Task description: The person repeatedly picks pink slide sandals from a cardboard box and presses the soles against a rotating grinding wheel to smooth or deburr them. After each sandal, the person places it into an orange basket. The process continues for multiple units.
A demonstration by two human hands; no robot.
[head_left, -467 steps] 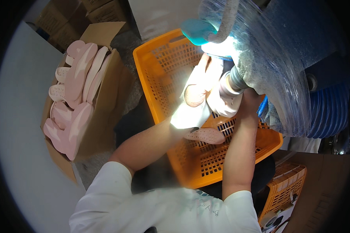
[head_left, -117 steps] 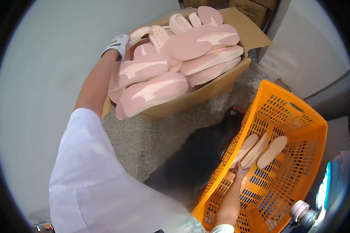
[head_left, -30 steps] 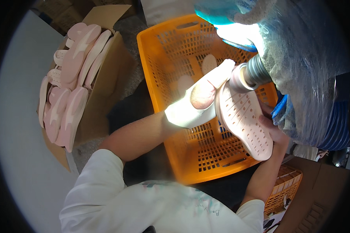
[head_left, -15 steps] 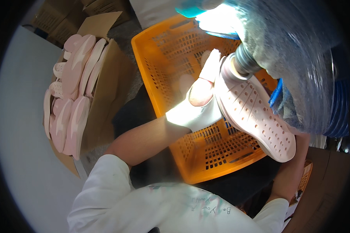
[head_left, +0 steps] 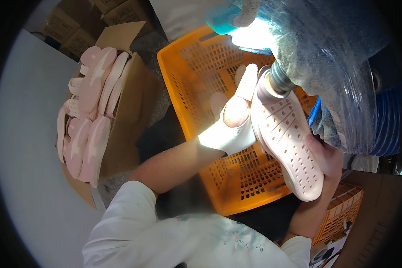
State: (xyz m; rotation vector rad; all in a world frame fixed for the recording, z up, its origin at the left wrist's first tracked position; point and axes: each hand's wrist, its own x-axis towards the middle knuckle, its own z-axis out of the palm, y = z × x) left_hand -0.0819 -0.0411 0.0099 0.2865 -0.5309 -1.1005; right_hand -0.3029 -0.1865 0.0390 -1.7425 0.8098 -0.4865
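Observation:
A pale pink perforated shoe sole (head_left: 295,147) is tilted, its wide end up beside a ribbed metal spindle (head_left: 281,78). The spindle's round end meets the sole's upper edge; glare blurs the exact contact. My left hand (head_left: 236,116), in a white covering with some bare skin showing, is closed on the sole's left edge near the top. My right hand (head_left: 324,154) grips the right side, thumb on the perforated face and its other fingers hidden behind. Below lies an orange plastic basket (head_left: 223,205), with a few pale pieces inside.
An open cardboard box (head_left: 127,129) full of pink soles stands at left. Clear plastic wrap (head_left: 339,67) hangs around the lit machine at upper right, near a blue ribbed hose (head_left: 388,129). Another orange basket (head_left: 355,201) sits at lower right.
The sole's lower end has swung left and toward me while its top stays at the spindle. My right thumb and hand have come into view on the sole's right side.

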